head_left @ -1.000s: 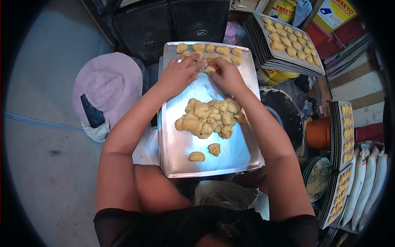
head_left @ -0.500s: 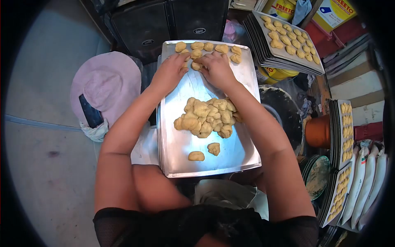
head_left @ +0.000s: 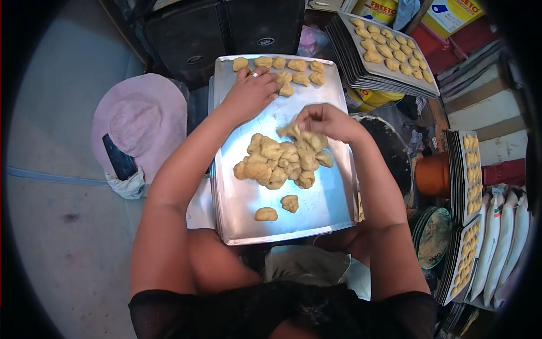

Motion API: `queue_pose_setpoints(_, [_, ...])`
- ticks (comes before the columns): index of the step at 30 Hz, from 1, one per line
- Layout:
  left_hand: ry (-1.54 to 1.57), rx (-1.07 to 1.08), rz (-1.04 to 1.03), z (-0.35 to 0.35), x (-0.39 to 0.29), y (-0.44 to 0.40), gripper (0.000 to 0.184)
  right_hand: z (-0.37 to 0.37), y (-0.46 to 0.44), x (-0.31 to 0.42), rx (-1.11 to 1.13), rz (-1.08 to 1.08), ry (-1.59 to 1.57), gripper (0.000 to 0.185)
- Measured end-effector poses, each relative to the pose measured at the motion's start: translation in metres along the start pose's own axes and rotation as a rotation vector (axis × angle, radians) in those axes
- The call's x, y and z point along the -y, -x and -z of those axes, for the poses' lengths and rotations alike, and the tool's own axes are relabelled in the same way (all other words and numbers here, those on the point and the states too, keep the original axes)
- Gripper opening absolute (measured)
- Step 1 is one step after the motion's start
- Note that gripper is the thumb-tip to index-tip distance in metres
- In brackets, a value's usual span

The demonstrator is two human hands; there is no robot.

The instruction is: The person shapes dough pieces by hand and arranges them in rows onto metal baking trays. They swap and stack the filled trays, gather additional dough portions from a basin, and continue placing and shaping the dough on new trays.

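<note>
A metal tray point(head_left: 237, 217) lies in front of me with a heap of dough point(head_left: 276, 161) at its middle. My right hand point(head_left: 327, 122) pinches dough at the heap's upper right, pulling some up from it. My left hand point(head_left: 252, 93) is over the far left part, fingers spread, on or just above the small dough pieces, some hidden beneath it. Dough pieces point(head_left: 297, 65) line the far edge. Two loose pieces, one rounded point(head_left: 289, 203) and one oblong point(head_left: 266, 214), lie near the close edge.
Stacked trays with dough pieces point(head_left: 389, 51) stand at the back right, above a yellow bucket point(head_left: 372, 99). More trays point(head_left: 473, 169), an orange pot point(head_left: 433, 175) and green-rimmed containers point(head_left: 435, 237) are at the right. A pink hat point(head_left: 135, 121) with a phone point(head_left: 119, 158) lies left.
My right hand has moved from the far rows toward me and taken hold of dough at the heap. My left hand has shifted slightly right over the pieces. The view has shifted a little.
</note>
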State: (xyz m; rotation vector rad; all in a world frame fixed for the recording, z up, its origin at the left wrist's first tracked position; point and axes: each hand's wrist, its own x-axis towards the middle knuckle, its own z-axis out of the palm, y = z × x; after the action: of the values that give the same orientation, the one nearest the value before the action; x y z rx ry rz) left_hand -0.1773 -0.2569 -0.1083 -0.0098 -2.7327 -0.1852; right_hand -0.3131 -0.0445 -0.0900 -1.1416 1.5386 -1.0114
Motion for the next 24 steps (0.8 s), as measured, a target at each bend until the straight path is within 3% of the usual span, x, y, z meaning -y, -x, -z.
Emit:
queue_pose_setpoints(2, [-0.055, 0.068, -0.024, 0.000, 0.001, -0.005, 0.029, 0.010, -0.008, -0.005, -0.303, -0.013, -0.010, 0.016])
queue_pose_setpoints(5, [-0.089, -0.048, 0.042, 0.009, -0.014, -0.009, 0.029, 0.012, -0.032, -0.030, -0.561, 0.108, 0.163, 0.020])
queue_pose_setpoints(7, [-0.012, 0.008, -0.047, 0.001, -0.014, -0.011, 0.030, 0.007, -0.036, -0.032, -0.691, 0.122, 0.307, 0.022])
queue_pose_setpoints(10, [-0.002, 0.120, -0.032, 0.008, -0.020, -0.018, 0.030, 0.010, -0.035, -0.029, -0.758, 0.082, 0.141, 0.025])
queue_pose_setpoints(13, [0.006, 0.063, -0.039, 0.006, -0.028, -0.019, 0.029, 0.005, -0.018, -0.023, -0.626, 0.223, 0.540, 0.031])
queue_pose_setpoints(17, [0.008, -0.048, -0.137, -0.014, -0.041, -0.022, 0.023, 0.024, -0.019, -0.035, -0.667, 0.074, 0.348, 0.039])
queue_pose_setpoints(20, [-0.127, -0.052, -0.172, -0.022, -0.040, -0.031, 0.016, 0.036, -0.026, -0.056, -0.835, 0.185, -0.066, 0.028])
queue_pose_setpoints(24, [-0.244, -0.033, -0.160, -0.023, -0.038, -0.037, 0.011, 0.024, -0.018, -0.049, -0.841, 0.274, 0.573, 0.026])
